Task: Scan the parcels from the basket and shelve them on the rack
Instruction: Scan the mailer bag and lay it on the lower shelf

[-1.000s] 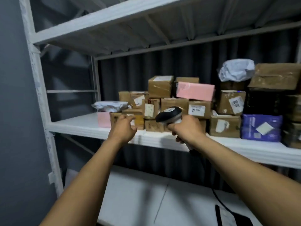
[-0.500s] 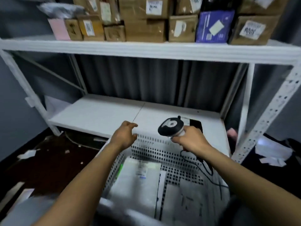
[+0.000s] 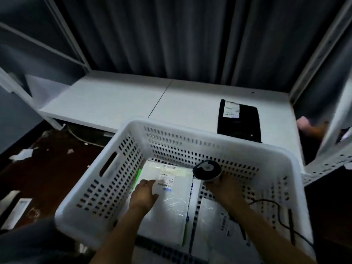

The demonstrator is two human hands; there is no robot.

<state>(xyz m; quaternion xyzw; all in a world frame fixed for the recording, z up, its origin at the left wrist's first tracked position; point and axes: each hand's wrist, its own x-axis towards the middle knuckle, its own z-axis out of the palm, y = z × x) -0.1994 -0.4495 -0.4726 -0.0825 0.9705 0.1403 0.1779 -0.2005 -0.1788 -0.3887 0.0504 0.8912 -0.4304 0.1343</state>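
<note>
Two parcels in the basket [image 3: 190, 128], is that what you have?

— Two that I can make out, both flat white mailers lying on the basket floor. The left parcel [image 3: 171, 206] has its label [image 3: 167, 180] face up at the far end; the right parcel [image 3: 219, 223] lies just beside it, nearer me.

And your hands?

— My left hand [image 3: 143, 195] rests on the left parcel, fingers [image 3: 147, 182] laid out nearly straight with the tips at the label's edge, gripping nothing yet. My right hand [image 3: 226, 189] is wrapped round the scanner [image 3: 206, 169], which hangs just right of the label, inside the far wall.

What worries you?

— Three things, as I judge it. The film looks slick, so a pinch at one edge could let the mailer slide or fold and crease the barcode. My own fingers could cover the label when I aim. And the scanner cable [image 3: 279, 209] trails down inside the basket's right side; lifting could snag it.

Where does it go after?

— The lower shelf [image 3: 114, 100] beyond the basket, where a black parcel [image 3: 240, 126] lies at the far right.
</note>
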